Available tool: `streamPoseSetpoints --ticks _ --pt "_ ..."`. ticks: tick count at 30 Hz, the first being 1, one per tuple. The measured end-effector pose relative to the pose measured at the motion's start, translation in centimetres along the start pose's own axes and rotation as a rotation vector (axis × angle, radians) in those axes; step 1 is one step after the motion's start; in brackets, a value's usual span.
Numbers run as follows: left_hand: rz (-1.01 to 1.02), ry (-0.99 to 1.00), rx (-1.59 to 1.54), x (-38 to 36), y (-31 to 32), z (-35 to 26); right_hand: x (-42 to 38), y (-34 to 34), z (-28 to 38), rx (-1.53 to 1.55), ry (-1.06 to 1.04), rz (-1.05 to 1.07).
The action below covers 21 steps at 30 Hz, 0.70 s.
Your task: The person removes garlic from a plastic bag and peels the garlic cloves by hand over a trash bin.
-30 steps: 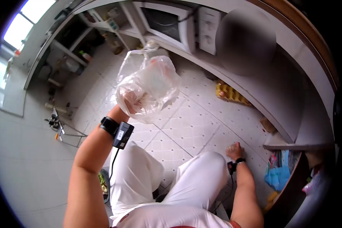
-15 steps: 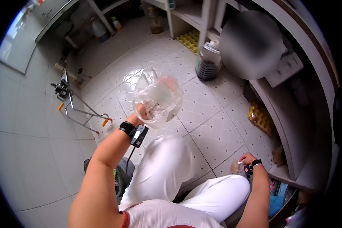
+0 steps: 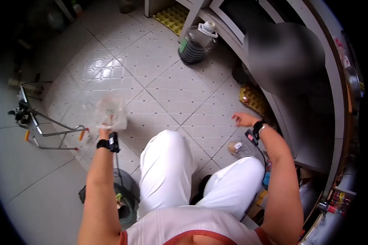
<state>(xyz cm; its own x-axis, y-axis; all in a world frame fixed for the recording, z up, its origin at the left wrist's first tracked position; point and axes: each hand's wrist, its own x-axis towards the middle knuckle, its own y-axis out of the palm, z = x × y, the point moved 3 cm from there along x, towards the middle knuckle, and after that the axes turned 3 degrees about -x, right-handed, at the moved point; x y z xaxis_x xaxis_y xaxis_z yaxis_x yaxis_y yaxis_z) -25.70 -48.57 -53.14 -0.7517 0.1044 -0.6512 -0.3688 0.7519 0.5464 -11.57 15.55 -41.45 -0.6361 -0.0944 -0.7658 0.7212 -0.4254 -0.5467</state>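
My left hand (image 3: 104, 132) is closed on a translucent plastic bag (image 3: 114, 115), which hangs over the floor at the left and hides most of the fingers. The bag is blurred, so its contents cannot be made out. My right hand (image 3: 244, 119) is held above the floor with its fingers apart and nothing in them. Below that hand, beside my right knee, lies a clear plastic bag (image 3: 244, 150) with a round brown thing (image 3: 234, 148) at its end.
A metal folding frame (image 3: 57, 132) stands at the left wall. Near my left leg is a bin (image 3: 129, 204) with scraps. A large jug of dark liquid (image 3: 196, 44) stands ahead, with yellow egg trays (image 3: 171, 18) behind it and another egg tray (image 3: 253, 100) by the right cabinet.
My left hand has carried the plastic bag to the left. My right hand has let go of the clear bag and moved up and away from it. The view has shifted.
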Motion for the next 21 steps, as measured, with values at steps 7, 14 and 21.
streamPoseSetpoints --ticks 7,14,21 --pt "-0.039 0.021 0.028 -0.1 -2.0 -0.2 -5.0 16.2 -12.0 0.175 0.427 -0.065" --pt "-0.072 0.085 0.001 -1.0 -2.2 -0.8 -3.4 20.3 -16.7 0.064 0.686 -0.155" --pt "-0.103 0.139 -0.109 -0.8 -3.6 -1.8 -0.5 -0.9 0.5 -0.055 0.073 -0.202"
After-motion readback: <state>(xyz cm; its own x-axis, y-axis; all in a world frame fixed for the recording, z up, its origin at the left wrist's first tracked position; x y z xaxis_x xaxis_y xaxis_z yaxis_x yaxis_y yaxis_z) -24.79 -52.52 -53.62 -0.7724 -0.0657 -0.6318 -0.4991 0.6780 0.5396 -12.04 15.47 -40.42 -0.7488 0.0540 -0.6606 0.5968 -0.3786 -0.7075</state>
